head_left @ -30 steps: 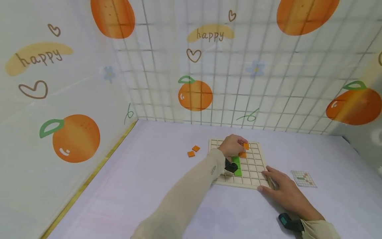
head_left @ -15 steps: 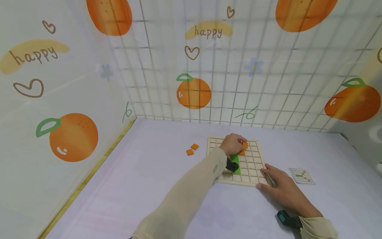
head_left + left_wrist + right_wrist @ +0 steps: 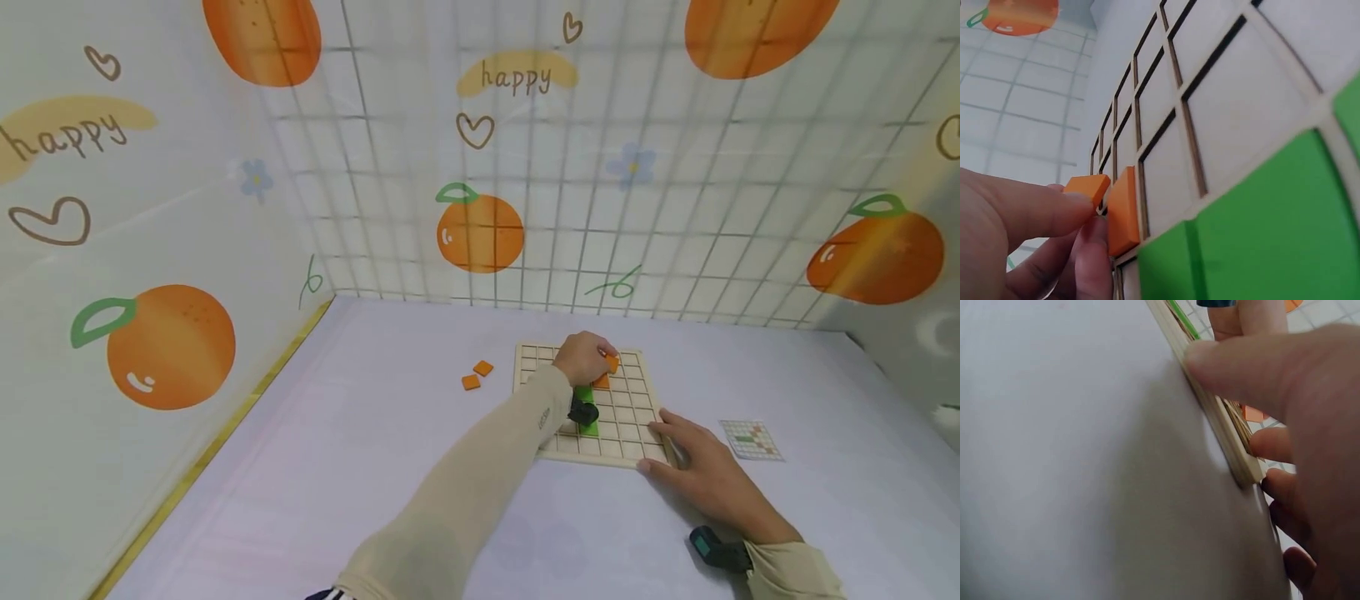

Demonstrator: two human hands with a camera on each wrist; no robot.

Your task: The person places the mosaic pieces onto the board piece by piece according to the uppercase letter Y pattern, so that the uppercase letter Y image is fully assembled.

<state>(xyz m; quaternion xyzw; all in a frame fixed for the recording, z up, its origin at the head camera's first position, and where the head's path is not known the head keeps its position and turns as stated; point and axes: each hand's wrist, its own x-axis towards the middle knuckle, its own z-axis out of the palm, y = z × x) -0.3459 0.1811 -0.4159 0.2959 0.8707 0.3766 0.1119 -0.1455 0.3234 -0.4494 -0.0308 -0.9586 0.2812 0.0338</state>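
My left hand reaches over the pale wooden grid board and pinches a small orange square tile between thumb and fingers. The held tile is tilted, close beside another orange tile that sits in the grid. Green tiles lie in neighbouring cells, partly hidden by the left wrist in the head view. At the board's near right corner, my right hand holds the frame, its thumb on the near edge and its fingers along the right side.
Two loose orange tiles lie on the white tabletop left of the board. To the right of it lies a small card printted with a coloured grid pattern. A fruit-printed curtain hangs behind the table.
The left hand stays over the same part of the board, and the orange tile it pinches appears slightly more tilted. The right hand keeps its place; the head view has shifted slightly.
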